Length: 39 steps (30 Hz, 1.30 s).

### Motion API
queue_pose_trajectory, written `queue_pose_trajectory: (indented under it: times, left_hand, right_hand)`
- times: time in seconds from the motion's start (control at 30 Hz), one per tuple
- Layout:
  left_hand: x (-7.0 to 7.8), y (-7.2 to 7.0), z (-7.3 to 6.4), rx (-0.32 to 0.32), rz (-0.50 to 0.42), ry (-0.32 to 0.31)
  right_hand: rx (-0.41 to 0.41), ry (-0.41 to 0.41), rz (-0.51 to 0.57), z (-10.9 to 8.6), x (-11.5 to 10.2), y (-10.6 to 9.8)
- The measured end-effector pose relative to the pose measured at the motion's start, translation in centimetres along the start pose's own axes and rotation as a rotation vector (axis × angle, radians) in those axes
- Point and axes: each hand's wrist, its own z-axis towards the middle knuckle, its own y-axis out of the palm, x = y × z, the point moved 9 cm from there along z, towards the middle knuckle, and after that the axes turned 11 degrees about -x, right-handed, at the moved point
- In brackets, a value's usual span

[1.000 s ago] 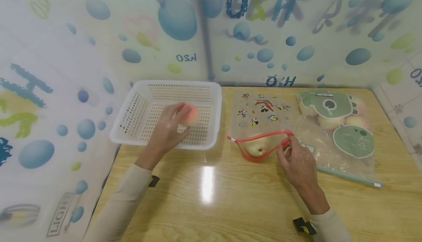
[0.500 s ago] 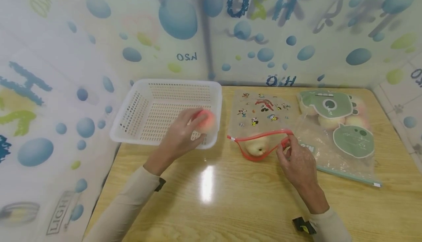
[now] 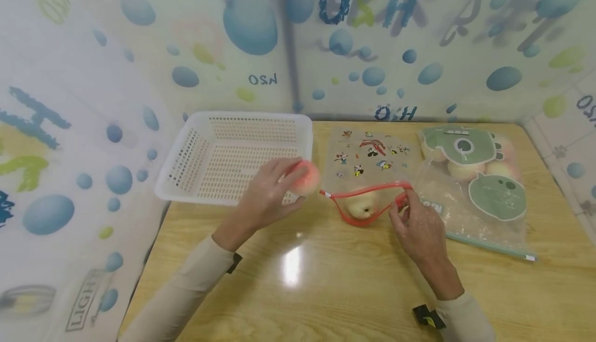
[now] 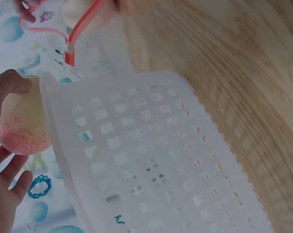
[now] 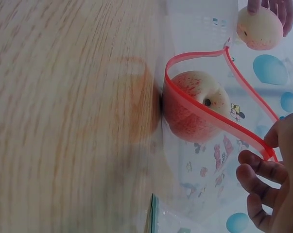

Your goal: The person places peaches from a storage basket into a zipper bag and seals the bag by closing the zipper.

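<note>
My left hand [image 3: 267,194] grips a pink-and-cream peach [image 3: 306,179] at the right front corner of the white basket [image 3: 186,197]; in the left wrist view, thumb and fingers span the peach [image 4: 27,119] beside the basket's rim. My right hand [image 3: 421,231] pinches the red zip edge of a clear cartoon-print zip bag [image 3: 340,174] at its right end. The bag's mouth gapes toward me. Another peach [image 5: 195,104] lies inside it, just behind the red strip, seen from the right wrist.
To the right lies a second zip bag [image 3: 493,233] with green monster prints and a green zip edge, holding several peaches [image 3: 465,170]. A bubble-patterned wall [image 3: 344,83] rises behind the wooden table [image 3: 354,285].
My left hand has carried the peach rightward from over the basket's middle to its right front corner. My right hand keeps its pinch on the bag's edge.
</note>
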Motion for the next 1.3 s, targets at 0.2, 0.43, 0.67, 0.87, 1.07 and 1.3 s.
queue_pose_trajectory:
  times: [0.2, 0.43, 0.67, 0.87, 1.07, 1.3]
  left_hand:
    - [1.8, 0.8, 0.2, 0.015, 0.096, 0.012]
    - [4.0, 3.2, 0.4, -0.058, 0.067, 0.065]
    - [6.1, 5.0, 0.7, -0.087, -0.015, 0.138]
    - [7.5, 7.2, 0.7, -0.151, -0.052, 0.194]
    - [8.7, 9.1, 0.9, -0.206, 0.039, 0.233]
    - [9.4, 10.5, 1.2, -0.275, 0.135, 0.24]
  right_hand:
    - [-0.014, 0.021, 0.002, 0.0, 0.3, 0.2]
    - [-0.035, 0.052, 0.015, 0.0, 0.4, 0.4]
    - [-0.03, 0.046, 0.015, -0.2, 0.3, 0.6]
    - [-0.027, 0.07, 0.001, -0.1, 0.4, 0.7]
    - [-0.017, 0.096, -0.024, 0.0, 0.3, 0.8]
    - [-0.01, 0.076, -0.044, 0.1, 0.1, 0.8]
